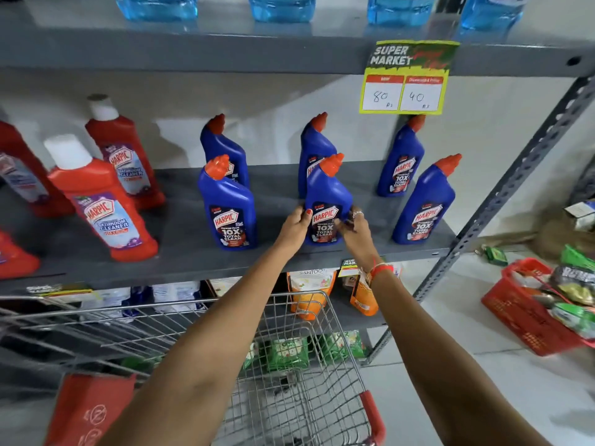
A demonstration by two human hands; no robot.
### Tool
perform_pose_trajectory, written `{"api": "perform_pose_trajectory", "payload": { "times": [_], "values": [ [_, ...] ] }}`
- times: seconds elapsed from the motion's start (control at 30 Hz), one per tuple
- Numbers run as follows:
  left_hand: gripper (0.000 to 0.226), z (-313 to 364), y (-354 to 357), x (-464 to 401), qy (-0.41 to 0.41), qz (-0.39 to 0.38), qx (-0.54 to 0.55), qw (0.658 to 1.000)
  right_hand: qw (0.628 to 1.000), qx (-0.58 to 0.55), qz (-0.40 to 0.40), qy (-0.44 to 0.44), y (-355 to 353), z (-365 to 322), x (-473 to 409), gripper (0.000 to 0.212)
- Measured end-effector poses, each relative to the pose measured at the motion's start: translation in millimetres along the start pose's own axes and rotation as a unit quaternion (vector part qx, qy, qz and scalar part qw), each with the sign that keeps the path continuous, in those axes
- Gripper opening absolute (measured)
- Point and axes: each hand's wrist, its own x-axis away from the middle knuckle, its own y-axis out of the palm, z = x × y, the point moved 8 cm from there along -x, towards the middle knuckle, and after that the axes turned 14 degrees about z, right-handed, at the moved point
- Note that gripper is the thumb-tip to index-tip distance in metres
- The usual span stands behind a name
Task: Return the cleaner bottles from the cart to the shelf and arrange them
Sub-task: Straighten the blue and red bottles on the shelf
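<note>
A blue Harpic bottle [326, 194] with a red cap stands upright at the front middle of the grey shelf [180, 239]. My left hand [294, 225] grips its left side and my right hand [354, 226] its right side, label facing me. Several more blue Harpic bottles stand around it, one front left [228, 207], one front right [425, 204], others in a back row. Red Harpic bathroom cleaner bottles [99, 201] with white caps stand at the left of the same shelf. The wire cart [289, 365] sits below my arms; I see no bottles in it.
A price sign [407, 78] hangs from the shelf above, which carries blue liquid containers [281, 8]. Orange refill pouches [309, 294] and green packs fill lower shelves. A red basket [534, 310] full of goods sits on the floor at right. A slotted upright [515, 178] frames the shelf's right end.
</note>
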Motion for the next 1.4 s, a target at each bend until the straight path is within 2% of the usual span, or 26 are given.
{"api": "perform_pose_trajectory", "payload": {
  "times": [0.37,0.47,0.6,0.7,0.77,0.87,0.93,1.0,1.07,1.17,1.27,1.33,1.4],
  "values": [
    [0.038,1.1,10.1,5.2,-0.005,-0.019,0.010,1.000,1.000,-0.014,0.024,0.013,-13.7,2.9,8.7,0.041],
    [0.038,5.4,5.5,7.4,0.017,-0.004,-0.005,1.000,0.998,-0.053,0.030,0.021,-17.1,1.6,11.0,0.044],
    [0.045,12.2,-16.0,22.9,0.052,0.069,0.008,0.996,0.981,-0.121,0.142,0.050,-35.6,4.1,27.1,0.041],
    [0.039,6.5,-38.0,44.1,0.107,0.111,0.029,0.988,0.970,-0.113,0.207,0.050,-40.3,15.2,52.4,0.029],
    [0.034,-10.6,-58.1,57.0,0.120,0.152,0.047,0.980,0.973,-0.090,0.203,0.059,-28.2,25.6,70.0,0.024],
    [0.028,-41.1,-107.0,71.0,0.104,0.266,0.071,0.956,0.985,-0.035,0.164,0.030,3.1,27.4,83.8,0.017],
    [0.026,-44.8,-146.5,74.3,0.116,0.349,0.065,0.928,0.994,-0.025,0.106,-0.004,31.1,15.0,84.9,0.020],
    [0.023,-41.2,-175.8,67.8,0.131,0.381,0.060,0.914,0.999,-0.020,0.037,-0.031,60.2,-4.7,81.7,0.028],
    [0.028,-40.2,-191.8,51.7,0.111,0.358,0.064,0.925,0.997,0.010,-0.037,-0.068,93.3,-27.3,77.0,0.040],
    [0.042,-44.8,-186.7,29.1,0.025,0.247,0.083,0.965,0.986,0.036,-0.138,-0.082,135.1,-48.2,72.4,0.057],
    [0.033,-48.5,-174.1,17.6,-0.048,0.150,0.100,0.982,0.982,0.039,-0.178,-0.038,153.7,-50.8,69.5,0.048],
    [0.025,-52.2,-172.2,11.6,-0.059,0.122,0.110,0.985,0.982,0.050,-0.182,-0.018,155.8,-48.9,68.4,0.042],
    [0.026,-56.0,-174.7,8.5,-0.050,0.114,0.094,0.988,0.982,0.053,-0.183,-0.007,155.4,-46.3,70.5,0.042]
  ]
}}
